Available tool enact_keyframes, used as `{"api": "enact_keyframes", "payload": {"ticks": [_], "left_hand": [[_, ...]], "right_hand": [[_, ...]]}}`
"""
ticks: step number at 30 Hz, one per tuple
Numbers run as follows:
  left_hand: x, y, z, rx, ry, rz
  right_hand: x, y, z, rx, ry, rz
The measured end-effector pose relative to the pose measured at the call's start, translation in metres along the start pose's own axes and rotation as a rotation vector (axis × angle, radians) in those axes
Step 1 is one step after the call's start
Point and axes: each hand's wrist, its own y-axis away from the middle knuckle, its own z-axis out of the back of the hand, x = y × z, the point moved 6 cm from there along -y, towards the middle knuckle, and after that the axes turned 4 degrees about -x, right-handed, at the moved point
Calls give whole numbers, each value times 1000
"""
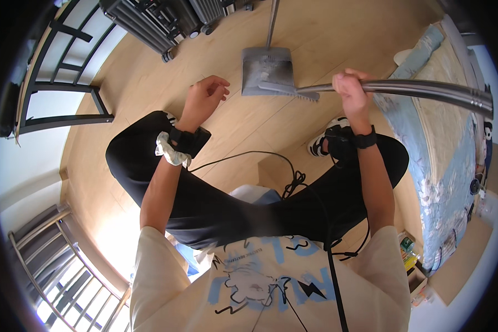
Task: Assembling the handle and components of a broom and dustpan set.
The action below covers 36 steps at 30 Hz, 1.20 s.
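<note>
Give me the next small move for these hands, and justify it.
I'd probably bring the left hand to the near-left side of the dustpan to steady it: that hand looks empty and is close by, no hand shows on the dustpan, and the right hand grips the broom, whose head overlaps the dustpan's near edge.

A blue-printed cream T-shirt (pixel 260 282) goes with black trousers (pixel 246 217), black wrist straps (pixel 365 139) and a pale scrunchie (pixel 169 150).
</note>
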Motion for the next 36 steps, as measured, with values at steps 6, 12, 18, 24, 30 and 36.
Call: {"api": "enact_keyframes", "payload": {"ticks": [6, 12, 18, 24, 30, 36], "left_hand": [[9, -5, -1, 37, -4, 8], [0, -4, 3, -4, -15, -35], [-2, -1, 4, -4, -16, 4], [5, 0, 7, -15, -7, 18], [6, -4, 4, -5, -40, 34], [3, -6, 4, -10, -24, -11]], "right_hand": [[-28, 4, 1, 124, -53, -256], [-70, 5, -9, 375, -229, -541], [-92, -10, 5, 249, -26, -470], [-74, -36, 21, 38, -116, -441], [-78, -44, 31, -153, -88, -385], [-48, -38, 21, -346, -74, -180]]}}
